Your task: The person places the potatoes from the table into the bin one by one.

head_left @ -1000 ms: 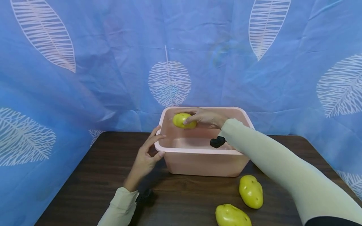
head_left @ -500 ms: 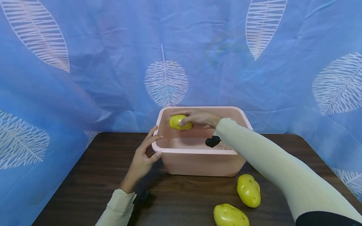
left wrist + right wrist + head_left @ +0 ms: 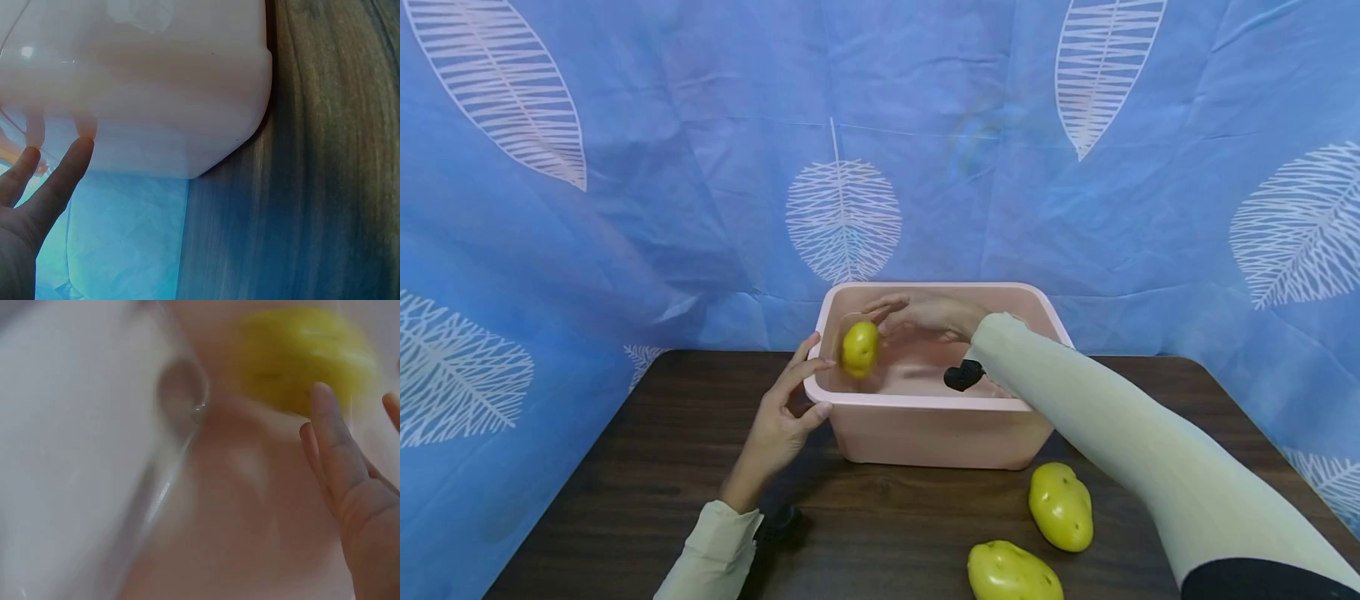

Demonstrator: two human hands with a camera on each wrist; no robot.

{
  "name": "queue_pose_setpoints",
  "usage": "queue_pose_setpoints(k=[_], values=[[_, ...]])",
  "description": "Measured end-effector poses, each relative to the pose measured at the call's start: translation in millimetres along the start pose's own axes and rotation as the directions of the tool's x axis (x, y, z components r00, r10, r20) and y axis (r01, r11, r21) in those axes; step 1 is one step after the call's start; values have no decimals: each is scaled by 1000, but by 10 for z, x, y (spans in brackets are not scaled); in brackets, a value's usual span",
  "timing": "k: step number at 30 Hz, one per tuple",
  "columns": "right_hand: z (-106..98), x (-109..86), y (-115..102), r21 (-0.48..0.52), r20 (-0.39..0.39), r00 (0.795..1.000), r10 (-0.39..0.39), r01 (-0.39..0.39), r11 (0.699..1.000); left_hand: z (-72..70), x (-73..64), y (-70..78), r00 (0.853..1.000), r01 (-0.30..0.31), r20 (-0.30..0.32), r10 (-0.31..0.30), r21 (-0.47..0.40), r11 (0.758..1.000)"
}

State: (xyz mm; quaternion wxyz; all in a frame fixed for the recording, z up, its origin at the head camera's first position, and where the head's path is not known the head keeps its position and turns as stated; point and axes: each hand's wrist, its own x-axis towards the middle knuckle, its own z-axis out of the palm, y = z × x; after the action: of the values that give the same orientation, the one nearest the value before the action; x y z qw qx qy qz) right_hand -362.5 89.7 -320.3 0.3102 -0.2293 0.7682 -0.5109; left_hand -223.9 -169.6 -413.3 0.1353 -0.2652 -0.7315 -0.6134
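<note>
Head view | potato [image 3: 860,350] just released inside pink tub [image 3: 940,437] | placing judged nearly complete | right hand [image 3: 928,314]: fingers apart | left hand [image 3: 781,425]: fingers spread, tub touched

Pink bin [image 3: 925,437]: stood upright, open-topped.
Yellow potato [image 3: 860,350]: 1 glossy specimen seen inside, near the left end.

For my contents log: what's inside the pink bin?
A yellow potato-like object, left in the head view, and the right hand. That hand, its sleeve and the front wall of the pink bin hide some interior; anything there is unseen.
</note>
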Motion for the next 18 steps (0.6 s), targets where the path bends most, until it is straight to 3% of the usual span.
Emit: queue_pose_setpoints(k=[2, 5, 9, 13, 18], values=[[-5, -6, -16, -11, -17, 1000, 2, -3, 1000, -1, 2, 2, 1000, -4, -2, 4, 7, 1000], [-18, -33, -55, -107, -54, 998, 24, -30, 994, -6, -3, 3, 1000, -10, -6, 10, 18, 1000], [-65, -116, -126, -189, -48, 999, 21, -30, 982, -9, -9, -6, 1000, -15, -4, 15, 15, 1000], [-132, -261, -227, -83, 17, 1000, -8, 10, 996, -8, -16, -31, 1000, -19, 1, 19, 5, 1000], [-251, -552, -348, 12, -8, 999, -49, 49, 999, 0, -4, -30, 1000, -31, 4, 31, -3, 1000]])
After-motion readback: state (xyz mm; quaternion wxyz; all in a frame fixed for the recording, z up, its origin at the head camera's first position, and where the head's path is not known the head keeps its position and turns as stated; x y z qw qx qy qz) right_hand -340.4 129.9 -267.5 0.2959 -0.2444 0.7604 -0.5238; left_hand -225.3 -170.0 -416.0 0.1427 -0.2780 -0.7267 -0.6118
